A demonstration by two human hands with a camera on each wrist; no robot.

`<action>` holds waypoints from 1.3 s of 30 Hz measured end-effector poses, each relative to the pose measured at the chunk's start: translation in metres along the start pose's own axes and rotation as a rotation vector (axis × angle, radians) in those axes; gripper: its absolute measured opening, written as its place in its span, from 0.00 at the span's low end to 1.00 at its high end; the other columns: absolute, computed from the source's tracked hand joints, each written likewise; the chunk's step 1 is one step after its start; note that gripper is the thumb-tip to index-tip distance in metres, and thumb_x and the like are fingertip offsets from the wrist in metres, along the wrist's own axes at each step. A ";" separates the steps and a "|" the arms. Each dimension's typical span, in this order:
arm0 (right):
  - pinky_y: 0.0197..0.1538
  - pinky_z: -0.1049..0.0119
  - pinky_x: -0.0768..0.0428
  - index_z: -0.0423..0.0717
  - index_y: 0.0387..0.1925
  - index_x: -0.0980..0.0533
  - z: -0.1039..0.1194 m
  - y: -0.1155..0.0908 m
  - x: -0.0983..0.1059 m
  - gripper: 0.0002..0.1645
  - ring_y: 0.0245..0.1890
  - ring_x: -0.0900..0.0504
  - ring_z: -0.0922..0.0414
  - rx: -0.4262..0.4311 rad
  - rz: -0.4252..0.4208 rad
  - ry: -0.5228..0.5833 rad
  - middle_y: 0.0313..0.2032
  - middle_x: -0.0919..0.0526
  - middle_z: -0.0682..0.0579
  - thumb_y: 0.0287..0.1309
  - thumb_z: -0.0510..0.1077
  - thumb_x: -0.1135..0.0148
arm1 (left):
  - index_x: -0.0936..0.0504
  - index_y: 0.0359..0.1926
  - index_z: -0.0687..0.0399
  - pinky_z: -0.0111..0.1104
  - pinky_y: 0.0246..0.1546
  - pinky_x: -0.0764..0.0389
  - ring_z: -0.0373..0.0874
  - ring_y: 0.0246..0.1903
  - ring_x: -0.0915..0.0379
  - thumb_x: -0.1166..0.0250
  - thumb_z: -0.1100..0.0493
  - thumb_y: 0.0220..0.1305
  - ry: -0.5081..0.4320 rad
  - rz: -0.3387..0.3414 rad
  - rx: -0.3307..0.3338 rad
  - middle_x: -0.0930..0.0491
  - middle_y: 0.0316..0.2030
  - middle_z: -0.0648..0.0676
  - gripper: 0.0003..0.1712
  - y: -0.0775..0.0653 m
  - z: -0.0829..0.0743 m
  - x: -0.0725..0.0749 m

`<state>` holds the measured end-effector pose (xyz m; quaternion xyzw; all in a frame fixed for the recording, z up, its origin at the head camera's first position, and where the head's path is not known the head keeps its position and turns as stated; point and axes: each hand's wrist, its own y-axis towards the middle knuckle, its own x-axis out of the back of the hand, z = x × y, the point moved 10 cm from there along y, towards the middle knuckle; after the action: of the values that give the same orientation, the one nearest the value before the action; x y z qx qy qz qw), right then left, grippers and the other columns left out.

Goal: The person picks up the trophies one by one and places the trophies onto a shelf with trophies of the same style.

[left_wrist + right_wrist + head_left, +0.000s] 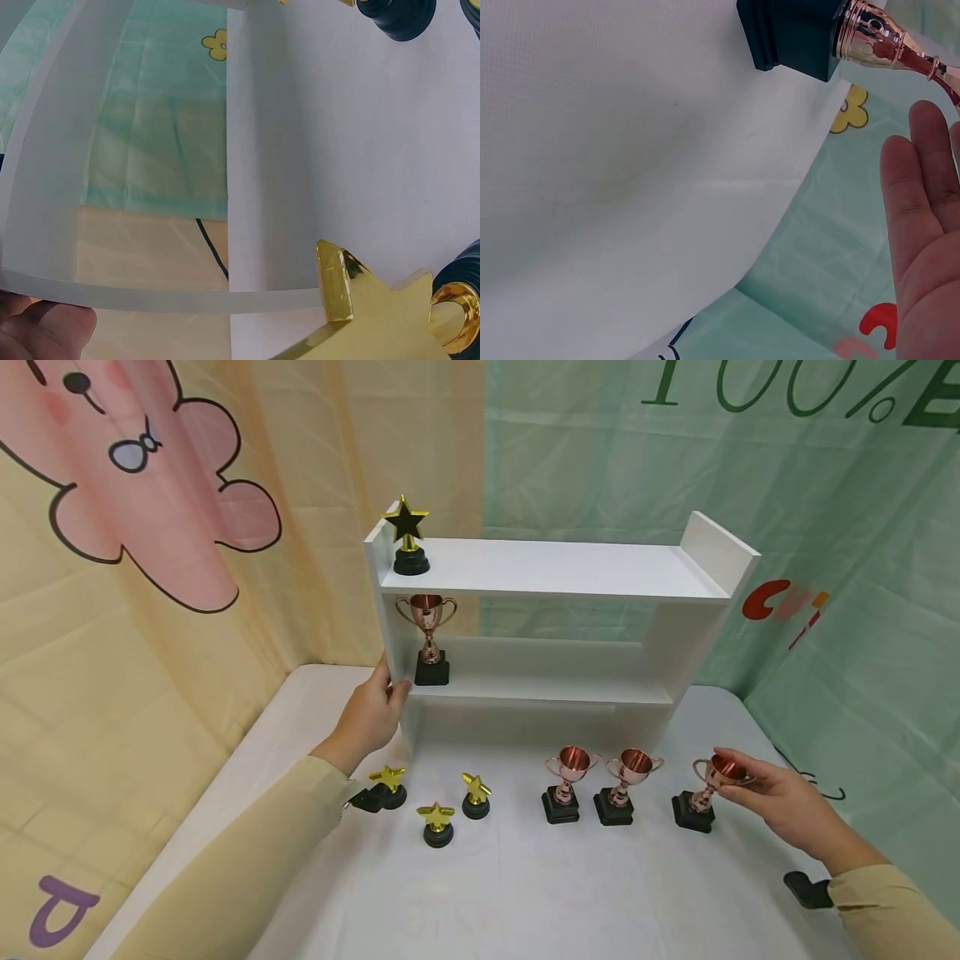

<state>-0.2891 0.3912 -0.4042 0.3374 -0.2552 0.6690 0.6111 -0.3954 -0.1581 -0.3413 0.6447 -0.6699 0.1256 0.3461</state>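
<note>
My left hand (371,714) grips the left side panel of a white shelf unit (555,568), thumb in front; its fingers (49,330) show at the panel's edge in the left wrist view. At the right of the table, my right hand (783,802) pinches the cup of a rose-gold trophy cup (726,770) with a black square base (802,34). In the right wrist view, some fingers (911,195) extend alongside it. Two similar trophy cups, a left one (573,764) and a right one (633,768), stand nearby on the table.
A gold star trophy (408,531) stands on the shelf's top left, with a rose-gold trophy cup (429,635) on the level below. Three small star trophies, including a front one (437,822), stand on the white-covered table (510,902) left of centre. Printed curtains (585,468) hang behind.
</note>
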 end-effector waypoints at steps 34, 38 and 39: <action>0.44 0.81 0.17 0.31 0.73 0.33 0.008 0.001 0.002 0.35 0.46 0.22 0.82 0.071 -0.026 0.079 0.49 0.24 0.82 0.71 0.40 0.33 | 0.57 0.86 0.40 0.58 0.65 0.22 0.64 0.71 0.29 0.48 0.54 0.84 0.010 -0.009 -0.035 0.36 0.78 0.64 0.40 0.000 0.001 0.000; 0.43 0.81 0.17 0.33 0.73 0.32 0.011 0.001 0.008 0.34 0.46 0.22 0.82 0.081 -0.042 0.054 0.48 0.24 0.82 0.71 0.40 0.33 | 0.57 0.86 0.41 0.59 0.65 0.23 0.65 0.71 0.30 0.49 0.55 0.84 0.006 -0.011 -0.038 0.36 0.78 0.64 0.40 0.000 0.000 0.000; 0.43 0.82 0.18 0.33 0.73 0.32 0.013 0.001 0.009 0.34 0.45 0.22 0.82 0.086 -0.046 0.057 0.48 0.24 0.82 0.72 0.40 0.34 | 0.57 0.86 0.41 0.59 0.64 0.23 0.65 0.71 0.30 0.49 0.55 0.84 0.007 -0.012 -0.038 0.36 0.78 0.64 0.40 -0.001 0.000 0.001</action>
<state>-0.2881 0.3876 -0.3890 0.3499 -0.2011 0.6746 0.6181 -0.3947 -0.1585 -0.3408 0.6417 -0.6670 0.1129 0.3613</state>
